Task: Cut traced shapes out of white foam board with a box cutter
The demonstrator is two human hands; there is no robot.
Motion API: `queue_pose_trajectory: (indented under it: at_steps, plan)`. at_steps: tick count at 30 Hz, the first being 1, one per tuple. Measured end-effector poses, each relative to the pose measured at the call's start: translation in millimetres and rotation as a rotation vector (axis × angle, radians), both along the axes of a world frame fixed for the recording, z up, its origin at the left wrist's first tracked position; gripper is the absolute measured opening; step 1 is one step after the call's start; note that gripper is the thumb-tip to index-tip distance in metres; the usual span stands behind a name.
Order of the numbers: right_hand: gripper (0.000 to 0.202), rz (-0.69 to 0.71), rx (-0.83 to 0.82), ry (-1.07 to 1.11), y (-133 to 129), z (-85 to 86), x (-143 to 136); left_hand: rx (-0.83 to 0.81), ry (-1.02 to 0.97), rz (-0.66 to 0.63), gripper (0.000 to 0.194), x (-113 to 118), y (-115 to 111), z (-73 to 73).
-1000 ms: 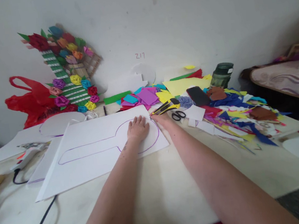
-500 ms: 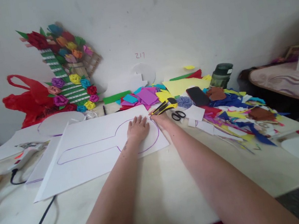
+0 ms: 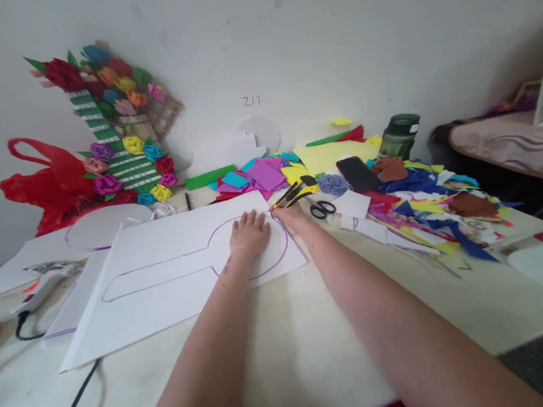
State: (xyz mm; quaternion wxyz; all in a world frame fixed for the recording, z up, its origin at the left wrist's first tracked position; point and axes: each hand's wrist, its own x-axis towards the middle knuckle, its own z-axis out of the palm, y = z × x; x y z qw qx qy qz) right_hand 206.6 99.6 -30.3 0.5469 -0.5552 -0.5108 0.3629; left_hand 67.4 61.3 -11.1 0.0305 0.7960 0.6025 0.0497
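A large white sheet (image 3: 155, 240) lies on the table, with a purple outline of a circle and a long narrow handle drawn on it. My left hand (image 3: 249, 233) rests flat inside the drawn circle, fingers stretched out. Closed around a yellow and black utility knife (image 3: 303, 187), my right hand (image 3: 287, 215) is at the upper right of the circle, by the sheet's edge. The knife's tip is too small to make out against the purple line. Black-handled scissors (image 3: 323, 209) lie just right of my right hand.
Coloured paper scraps (image 3: 433, 201), a phone (image 3: 357, 174) and a green bottle (image 3: 399, 136) are to the right. A glue gun (image 3: 43, 286) with its black cable lies left. Behind stand a red plastic bag (image 3: 51, 180) and a paper-flower decoration (image 3: 129, 163) against the wall.
The view has shifted slightly. Both hands keep nearly the same place on the sheet, the left flat and the right still holding the utility knife.
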Motion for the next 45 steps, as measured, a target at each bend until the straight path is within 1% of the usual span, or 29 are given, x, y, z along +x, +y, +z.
queue_pose_trajectory:
  at_steps: [9, 16, 23, 38, 45]
  plan:
    - [0.012, 0.005, -0.005, -0.042, -1.1, 2.8, -0.3, 0.010, -0.003, -0.003, 0.055, -0.9, 2.2, -1.9]
    - [0.013, -0.029, -0.035, -0.077, -4.5, 6.6, -2.3, 0.002, 0.001, 0.005, 0.054, -0.8, 1.3, -0.8]
    - [0.012, -0.027, -0.029, -0.090, -2.7, 4.1, -1.4, 0.001, 0.002, 0.001, 0.054, -0.8, 1.1, 0.5]
    - [0.011, -0.019, -0.015, -0.061, -5.4, 4.7, -0.3, -0.008, 0.002, -0.005, 0.055, -2.2, 3.4, -0.8]
    - [0.013, -0.007, -0.033, -0.045, -5.7, 5.4, 0.5, -0.008, 0.017, -0.009, 0.054, -1.3, 0.2, 3.0]
